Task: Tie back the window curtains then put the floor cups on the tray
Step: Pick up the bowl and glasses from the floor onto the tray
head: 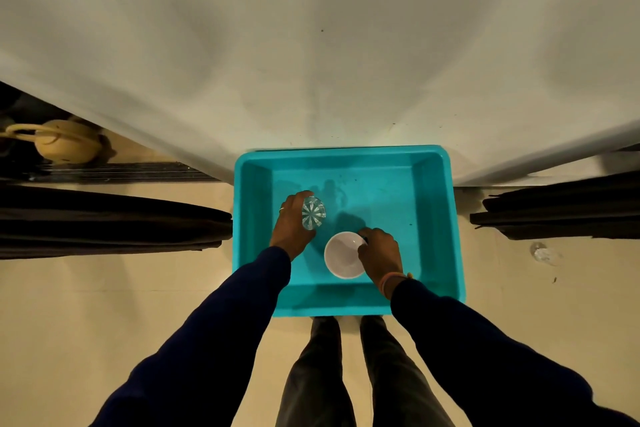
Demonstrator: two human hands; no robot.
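While both hands are down inside the tray (346,158), this reads as the cup-placing step.
L hand: left hand (291,225) curled round a clear glass (313,213), held over the tray floor, left of centre.
R hand: right hand (379,251) grips the white cup (343,255) at its rim/handle side; cup upright, near tray front.
Contact w/ tray floor: can't tell for either.
Curtains: dark curtains (114,218) bunched either side, prob. tied already.
Next: set both down, let go; another glass (542,251) on the floor at right, well apart from the tray, needs fetching.
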